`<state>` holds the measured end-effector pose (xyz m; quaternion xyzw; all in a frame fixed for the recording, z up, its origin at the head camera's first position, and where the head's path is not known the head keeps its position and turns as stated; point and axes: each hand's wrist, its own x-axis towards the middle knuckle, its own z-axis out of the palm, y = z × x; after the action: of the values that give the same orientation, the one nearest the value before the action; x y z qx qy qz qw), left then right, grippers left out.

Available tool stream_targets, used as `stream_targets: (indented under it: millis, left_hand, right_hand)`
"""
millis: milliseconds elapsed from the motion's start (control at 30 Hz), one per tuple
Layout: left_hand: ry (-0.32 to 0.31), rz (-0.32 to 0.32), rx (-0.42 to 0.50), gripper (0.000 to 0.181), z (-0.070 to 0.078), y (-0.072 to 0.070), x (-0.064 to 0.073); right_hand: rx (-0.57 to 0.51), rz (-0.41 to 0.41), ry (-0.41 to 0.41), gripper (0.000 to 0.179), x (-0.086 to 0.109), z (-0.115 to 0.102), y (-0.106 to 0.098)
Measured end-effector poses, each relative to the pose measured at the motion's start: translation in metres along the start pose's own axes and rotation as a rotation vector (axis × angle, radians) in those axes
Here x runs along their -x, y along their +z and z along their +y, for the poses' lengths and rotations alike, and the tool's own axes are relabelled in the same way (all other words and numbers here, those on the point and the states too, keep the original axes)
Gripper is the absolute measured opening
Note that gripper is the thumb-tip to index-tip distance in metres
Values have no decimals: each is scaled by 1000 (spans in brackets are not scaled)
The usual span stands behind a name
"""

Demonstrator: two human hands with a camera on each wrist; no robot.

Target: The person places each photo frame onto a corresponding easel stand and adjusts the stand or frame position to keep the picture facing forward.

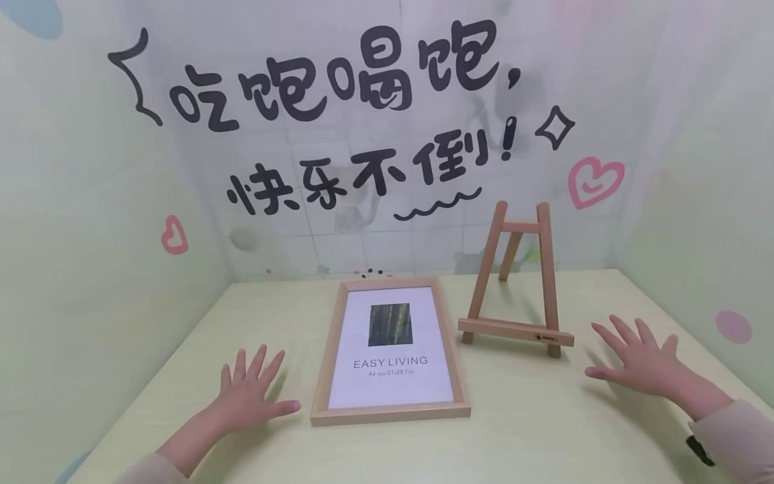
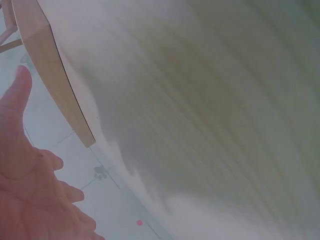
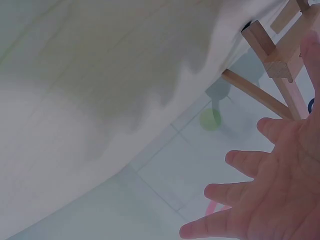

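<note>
A picture frame point(image 1: 390, 411) with a light wooden border lies face up on the table, its white insert printed "EASY LIVING" under a small dark forest picture. To its right stands a small wooden easel point(image 1: 514, 329), propped on its rear leg. My left hand point(image 1: 248, 396) hovers left of the frame, fingers spread and palm down, holding nothing. Right of the easel, my right hand point(image 1: 641, 363) is likewise spread and holds nothing. The left wrist view catches the frame's edge point(image 2: 55, 80) beyond the thumb; the right wrist view shows the easel's ledge point(image 3: 280, 67) near my thumb.
The pale wood-grain table point(image 1: 387, 450) is enclosed by a back wall sheet point(image 1: 272, 249) with large black Chinese lettering and by pale side walls point(image 1: 695, 222). A small black object point(image 1: 700, 450) shows by the right sleeve.
</note>
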<state>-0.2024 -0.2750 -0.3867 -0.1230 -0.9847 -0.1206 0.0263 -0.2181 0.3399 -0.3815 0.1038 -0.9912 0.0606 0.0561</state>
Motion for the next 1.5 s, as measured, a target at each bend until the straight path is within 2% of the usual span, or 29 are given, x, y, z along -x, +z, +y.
stream_targets:
  millis: [133,233,400,500,567,700,767,867,1067,1167,1300,1500]
  left_hand:
    - [4,6,-16,97,1,0,0]
    - [7,-3,4,95,3,-3,-1]
    - [0,-71,109,90,10,-11,-5]
    - [-7,-132,230,87,14,-18,-8]
    - [-44,-186,345,86,16,-23,-11]
    - [-178,-285,564,86,18,-30,-14]
    - [-217,-304,633,84,17,-32,-15]
    - [-234,-303,710,81,16,-31,-17]
    - [-282,-268,820,76,14,-28,-21]
    - [-280,-295,868,76,10,-27,-23]
    - [-291,-330,902,75,10,-26,-23]
    - [-362,-311,919,64,19,-24,-21]
  right_hand:
    - [7,4,-17,90,-2,-3,-2]
    - [27,18,-39,90,-3,-4,-4]
    - [74,56,-79,87,-8,-8,-8]
    - [44,78,-102,84,-11,-13,-14]
    - [-12,96,-125,81,-13,-16,-18]
    - [-174,120,-160,76,-15,-25,-28]
    - [-245,123,-171,76,-16,-30,-32]
    - [-319,118,-175,75,-18,-38,-37]
    - [-509,68,-83,64,-21,-51,-45]
    - [-619,33,-34,60,-24,-55,-46]
    - [-769,-13,-20,59,-28,-60,-45]
    - [-1011,-153,-18,63,-37,-68,-38]
